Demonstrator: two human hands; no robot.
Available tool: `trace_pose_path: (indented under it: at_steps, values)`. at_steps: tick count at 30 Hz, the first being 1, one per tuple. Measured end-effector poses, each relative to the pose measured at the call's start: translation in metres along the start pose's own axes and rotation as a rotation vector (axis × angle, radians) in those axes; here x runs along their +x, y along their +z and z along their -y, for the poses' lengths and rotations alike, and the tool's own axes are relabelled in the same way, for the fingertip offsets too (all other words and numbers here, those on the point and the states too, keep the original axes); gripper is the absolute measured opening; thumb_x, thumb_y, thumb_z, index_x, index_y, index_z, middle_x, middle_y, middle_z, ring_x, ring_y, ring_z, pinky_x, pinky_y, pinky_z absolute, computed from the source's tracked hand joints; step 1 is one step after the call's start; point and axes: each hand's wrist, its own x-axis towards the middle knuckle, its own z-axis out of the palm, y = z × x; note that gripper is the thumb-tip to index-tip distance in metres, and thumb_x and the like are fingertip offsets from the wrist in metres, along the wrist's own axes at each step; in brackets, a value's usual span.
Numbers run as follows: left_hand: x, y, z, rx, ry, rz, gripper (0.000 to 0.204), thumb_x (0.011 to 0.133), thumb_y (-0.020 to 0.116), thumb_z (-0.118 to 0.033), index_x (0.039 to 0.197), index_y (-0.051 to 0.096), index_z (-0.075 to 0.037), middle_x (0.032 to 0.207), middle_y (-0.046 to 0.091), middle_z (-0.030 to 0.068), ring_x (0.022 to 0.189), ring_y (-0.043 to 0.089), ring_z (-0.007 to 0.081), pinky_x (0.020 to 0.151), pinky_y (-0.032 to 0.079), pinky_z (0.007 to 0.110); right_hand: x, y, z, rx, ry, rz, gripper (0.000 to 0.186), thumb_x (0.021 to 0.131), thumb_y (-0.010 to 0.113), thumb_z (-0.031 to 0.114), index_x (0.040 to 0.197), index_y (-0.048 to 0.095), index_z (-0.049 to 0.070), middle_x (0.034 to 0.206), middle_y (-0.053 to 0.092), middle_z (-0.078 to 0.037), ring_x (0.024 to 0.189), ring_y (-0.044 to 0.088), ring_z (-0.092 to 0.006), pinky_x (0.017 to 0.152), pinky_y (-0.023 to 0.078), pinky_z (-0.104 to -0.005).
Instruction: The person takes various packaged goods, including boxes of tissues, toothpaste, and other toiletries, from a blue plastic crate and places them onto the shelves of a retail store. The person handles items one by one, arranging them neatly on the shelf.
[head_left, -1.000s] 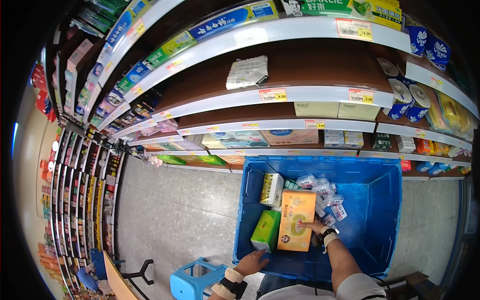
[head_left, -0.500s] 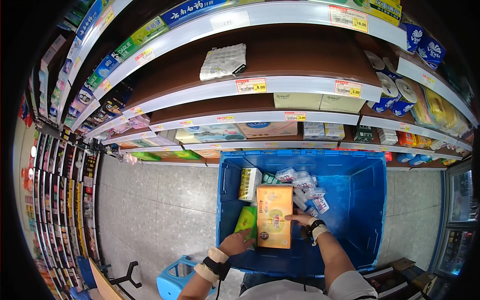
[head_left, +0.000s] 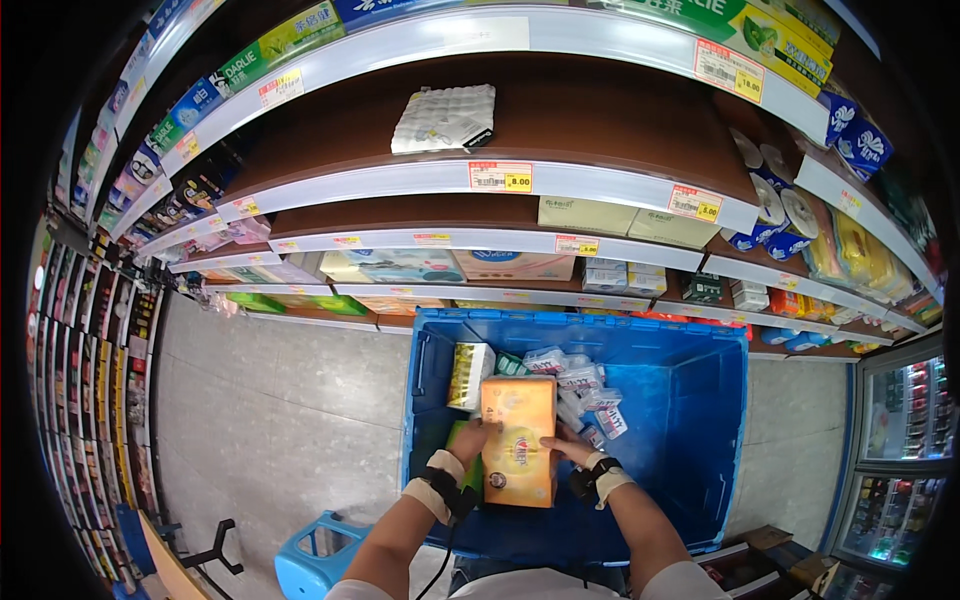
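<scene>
An orange tissue pack (head_left: 518,470) is held between my two hands inside a blue plastic crate (head_left: 700,390). My left hand (head_left: 472,440) presses on its left edge, fingers closed against it. On the opposite edge my right hand (head_left: 567,445) grips with thumb and fingers, which are partly hidden. Under and beside my left wrist lies a green pack (head_left: 460,475), mostly covered. A white and yellow box (head_left: 470,376) stands in the far left corner of the crate. Right of the orange pack, several small clear-and-white packages (head_left: 583,378) lie in a loose heap.
Store shelves (head_left: 620,110) rise just beyond the crate; a white wrapped pack (head_left: 443,118) lies on one. A blue stool (head_left: 318,560) stands at the near left on the grey floor (head_left: 290,400). Glass-door coolers (head_left: 900,420) line the right side.
My left hand has moved up from the green pack onto the left edge of the orange tissue pack. My right hand stays on the right edge. The view has shifted slightly.
</scene>
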Motion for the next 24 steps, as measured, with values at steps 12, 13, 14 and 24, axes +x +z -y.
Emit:
trace_pose_path:
  at_steps: [12,13,14,24]
  values:
    - [-0.087,0.056,-0.052,-0.399,0.030,0.105,0.038,0.084,0.049,-0.028,0.114,0.046,-0.005,0.104,0.054,0.0106,0.093,0.054,0.0219,0.078,0.045,0.034,-0.075,-0.020,0.065,-0.245,-0.260,-0.042,0.089,0.072,0.070,0.029,0.135,0.013,0.002,0.128,0.037,-0.015,0.120,0.035,-0.0240,0.098,0.030,-0.0342]
    - [-0.098,0.060,-0.060,-0.435,0.029,0.136,0.041,0.084,0.048,-0.031,0.117,0.044,-0.007,0.107,0.052,0.0116,0.096,0.053,0.0232,0.079,0.045,0.036,-0.084,-0.027,0.074,-0.294,-0.320,-0.035,0.086,0.073,0.069,0.026,0.135,0.015,0.002,0.128,0.038,-0.015,0.120,0.035,-0.0223,0.098,0.030,-0.0331]
    - [-0.113,0.059,-0.066,-0.466,0.024,0.152,0.045,0.085,0.047,-0.035,0.120,0.041,-0.008,0.110,0.050,0.0127,0.098,0.052,0.0245,0.080,0.045,0.038,-0.100,-0.021,0.093,-0.312,-0.338,-0.033,0.090,0.071,0.069,0.029,0.135,0.013,0.000,0.129,0.037,-0.017,0.120,0.036,-0.0256,0.099,0.029,-0.0345]
    - [-0.243,0.050,-0.085,-0.590,0.380,0.539,0.080,0.078,0.030,-0.069,0.133,0.026,-0.011,0.128,0.040,0.0165,0.114,0.044,0.0324,0.090,0.042,0.044,-0.253,0.035,0.203,-1.107,-0.792,-0.192,0.104,0.055,0.076,0.040,0.131,0.022,-0.007,0.117,0.041,-0.024,0.112,0.040,-0.0341,0.096,0.032,-0.0374]
